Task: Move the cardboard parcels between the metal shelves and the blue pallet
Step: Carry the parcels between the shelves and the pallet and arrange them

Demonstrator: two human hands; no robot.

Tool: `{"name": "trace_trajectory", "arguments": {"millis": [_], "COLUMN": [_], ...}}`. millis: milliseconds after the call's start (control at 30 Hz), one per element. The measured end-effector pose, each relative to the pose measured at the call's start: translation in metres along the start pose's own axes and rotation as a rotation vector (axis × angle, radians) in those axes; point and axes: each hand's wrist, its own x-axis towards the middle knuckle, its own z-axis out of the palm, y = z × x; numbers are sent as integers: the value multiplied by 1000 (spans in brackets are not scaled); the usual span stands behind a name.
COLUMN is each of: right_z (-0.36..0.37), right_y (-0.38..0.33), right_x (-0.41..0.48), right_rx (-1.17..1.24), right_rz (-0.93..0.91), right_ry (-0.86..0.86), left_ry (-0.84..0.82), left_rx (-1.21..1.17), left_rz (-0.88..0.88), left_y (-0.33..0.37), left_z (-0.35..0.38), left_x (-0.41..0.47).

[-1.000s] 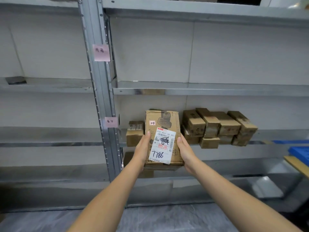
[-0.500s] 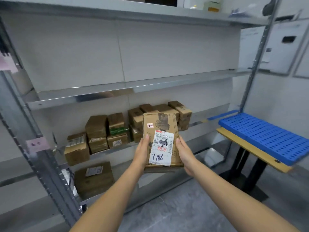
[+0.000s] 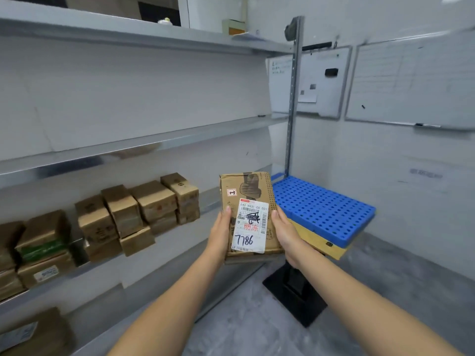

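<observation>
I hold a flat cardboard parcel with a white label marked 7786 in front of me, in mid-air. My left hand grips its left edge and my right hand grips its right edge. The blue pallet lies just beyond and right of the parcel, on a yellow board atop a black stand. Several more cardboard parcels sit in a row on the metal shelf to the left.
Another parcel rests on the lowest shelf at bottom left. The shelf upright stands beside the pallet. Whiteboards hang on the right wall. The black stand base sits on the grey floor.
My view has swung to the right with the parcel still held in both hands. The blue pallet now lies directly behind the parcel, and the shelved parcels have slid to the left.
</observation>
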Motion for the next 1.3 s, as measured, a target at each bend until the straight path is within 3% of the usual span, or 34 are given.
{"name": "trace_trajectory", "arguments": {"millis": [333,700,1067,1300], "right_z": [-148,-218,-270,-307], "right_y": [23,48,48,78], "right_x": [96,238,469,548], "right_rx": [31,28,-78,-93], "right_rz": [100,168,214,324], "right_ry": [63,127,37,31], "left_ry": [-59,-98,3,10], "left_rx": [-29,-57,-110,-43], "left_rz": [-70,-160,-232,-319], "left_y": [-45,-80,-106,-128], "left_z": [151,240,312,350], "left_x": [91,231,435,503]}}
